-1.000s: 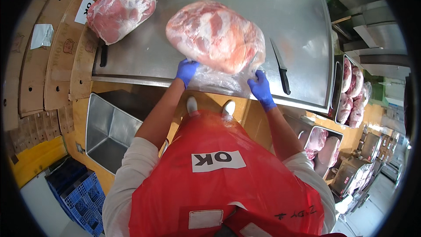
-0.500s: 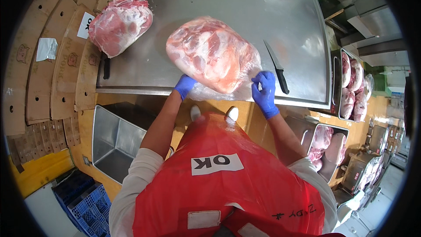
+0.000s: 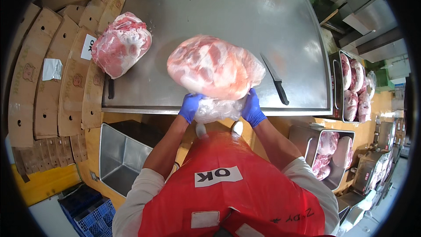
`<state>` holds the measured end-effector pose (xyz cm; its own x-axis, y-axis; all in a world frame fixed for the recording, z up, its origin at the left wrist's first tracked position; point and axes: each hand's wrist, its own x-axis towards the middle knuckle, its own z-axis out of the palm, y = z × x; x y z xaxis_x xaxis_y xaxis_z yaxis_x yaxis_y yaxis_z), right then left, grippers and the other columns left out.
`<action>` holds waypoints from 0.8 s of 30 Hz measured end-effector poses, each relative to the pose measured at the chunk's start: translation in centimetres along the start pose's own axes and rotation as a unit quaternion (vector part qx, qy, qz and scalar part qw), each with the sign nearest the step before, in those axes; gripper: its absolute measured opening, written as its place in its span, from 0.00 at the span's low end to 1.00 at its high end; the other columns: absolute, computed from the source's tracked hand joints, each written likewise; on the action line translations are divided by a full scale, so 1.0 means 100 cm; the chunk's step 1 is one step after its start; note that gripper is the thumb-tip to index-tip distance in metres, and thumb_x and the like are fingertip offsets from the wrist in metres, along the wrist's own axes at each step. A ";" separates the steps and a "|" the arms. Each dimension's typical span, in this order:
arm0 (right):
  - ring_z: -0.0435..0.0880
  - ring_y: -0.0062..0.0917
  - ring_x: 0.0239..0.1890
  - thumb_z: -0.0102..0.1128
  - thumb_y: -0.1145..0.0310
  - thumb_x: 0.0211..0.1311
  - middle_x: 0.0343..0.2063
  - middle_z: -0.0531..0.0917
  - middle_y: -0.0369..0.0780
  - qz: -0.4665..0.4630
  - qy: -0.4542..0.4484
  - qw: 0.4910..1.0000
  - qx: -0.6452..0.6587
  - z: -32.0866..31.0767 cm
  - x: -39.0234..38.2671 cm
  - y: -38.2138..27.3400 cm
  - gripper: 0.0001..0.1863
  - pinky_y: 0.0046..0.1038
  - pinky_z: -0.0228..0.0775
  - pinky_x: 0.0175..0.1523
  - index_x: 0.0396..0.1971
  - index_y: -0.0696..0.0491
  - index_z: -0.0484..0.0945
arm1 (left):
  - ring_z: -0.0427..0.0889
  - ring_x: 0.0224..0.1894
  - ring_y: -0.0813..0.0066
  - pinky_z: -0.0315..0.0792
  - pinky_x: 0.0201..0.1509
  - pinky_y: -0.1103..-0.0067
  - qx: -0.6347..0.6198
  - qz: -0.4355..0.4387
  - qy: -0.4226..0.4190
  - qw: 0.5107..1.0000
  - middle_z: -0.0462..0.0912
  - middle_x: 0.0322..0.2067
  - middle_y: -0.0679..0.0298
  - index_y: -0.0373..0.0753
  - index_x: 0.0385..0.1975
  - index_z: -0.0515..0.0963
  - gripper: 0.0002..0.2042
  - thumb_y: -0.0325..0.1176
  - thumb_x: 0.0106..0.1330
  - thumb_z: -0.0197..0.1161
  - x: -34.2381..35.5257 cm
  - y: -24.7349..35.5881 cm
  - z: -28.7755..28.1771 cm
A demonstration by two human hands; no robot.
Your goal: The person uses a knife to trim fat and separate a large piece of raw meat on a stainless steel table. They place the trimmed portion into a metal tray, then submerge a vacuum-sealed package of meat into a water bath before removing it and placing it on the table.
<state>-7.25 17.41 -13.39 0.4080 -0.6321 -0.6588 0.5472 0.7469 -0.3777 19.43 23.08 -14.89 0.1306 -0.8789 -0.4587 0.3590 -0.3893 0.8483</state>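
Note:
A large piece of raw meat lies at the near side of the steel table, with clear plastic film around its right end and near side. The bunched plastic film hangs over the table's front edge. My left hand, in a blue glove, is closed on the film's left part, just below the meat. On the other side my right hand, also blue-gloved, grips the film near the meat's lower right; its fingertips are partly hidden. A black-handled knife rests on the table to the right of the meat.
Another raw meat piece sits at the table's left, beside stacked cardboard and a second black handle. A metal tub stands below left. Metal bins with meat, a near bin and a farther one, are at right.
My right hand has moved left and closer to my left hand. The film is now bunched between both hands over the table edge. The whole view has shifted slightly.

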 end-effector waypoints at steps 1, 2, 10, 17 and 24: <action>0.79 0.38 0.64 0.49 0.40 0.74 0.65 0.78 0.40 -0.036 0.095 0.994 -0.051 0.029 -0.021 -0.011 0.35 0.52 0.69 0.68 0.69 0.50 0.71 | 0.86 0.41 0.74 0.81 0.49 0.75 -0.005 -0.001 -0.005 1.000 0.87 0.39 0.63 0.33 0.44 0.85 0.09 0.29 0.74 0.60 -0.012 0.031 0.018; 0.80 0.38 0.62 0.50 0.40 0.73 0.63 0.79 0.42 -0.033 0.038 0.999 -0.016 0.047 -0.038 -0.026 0.35 0.50 0.72 0.66 0.68 0.51 0.71 | 0.86 0.40 0.75 0.81 0.47 0.75 -0.013 -0.003 -0.009 1.000 0.87 0.38 0.64 0.33 0.42 0.85 0.08 0.29 0.74 0.60 -0.018 0.049 0.028; 0.87 0.36 0.52 0.62 0.60 0.71 0.53 0.85 0.46 -0.159 -0.085 0.984 -0.004 0.085 -0.016 -0.128 0.26 0.38 0.82 0.56 0.64 0.57 0.74 | 0.84 0.36 0.75 0.80 0.42 0.75 -0.009 0.151 -0.040 0.988 0.86 0.33 0.66 0.37 0.35 0.85 0.08 0.29 0.72 0.59 0.067 0.177 0.122; 0.84 0.21 0.39 0.63 0.76 0.66 0.38 0.85 0.37 -0.232 0.048 0.901 -0.364 0.018 -0.009 -0.058 0.12 0.30 0.79 0.44 0.49 0.58 0.83 | 0.83 0.34 0.75 0.81 0.40 0.73 0.042 0.107 -0.037 0.993 0.83 0.30 0.65 0.37 0.34 0.83 0.07 0.29 0.71 0.58 0.029 0.053 0.021; 0.79 0.17 0.37 0.61 0.75 0.66 0.33 0.83 0.34 -0.289 0.009 0.870 -0.398 0.017 -0.017 -0.021 0.08 0.25 0.74 0.44 0.42 0.58 0.83 | 0.81 0.35 0.78 0.77 0.43 0.76 0.085 0.079 0.068 0.991 0.84 0.31 0.67 0.36 0.33 0.84 0.09 0.28 0.72 0.56 -0.050 0.049 0.018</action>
<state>-7.82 16.56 -10.37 0.2173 -0.9519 -0.2161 -0.0264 0.2155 -0.9761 18.82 25.11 -7.94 0.3001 -0.8922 -0.3375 0.1641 -0.3003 0.9396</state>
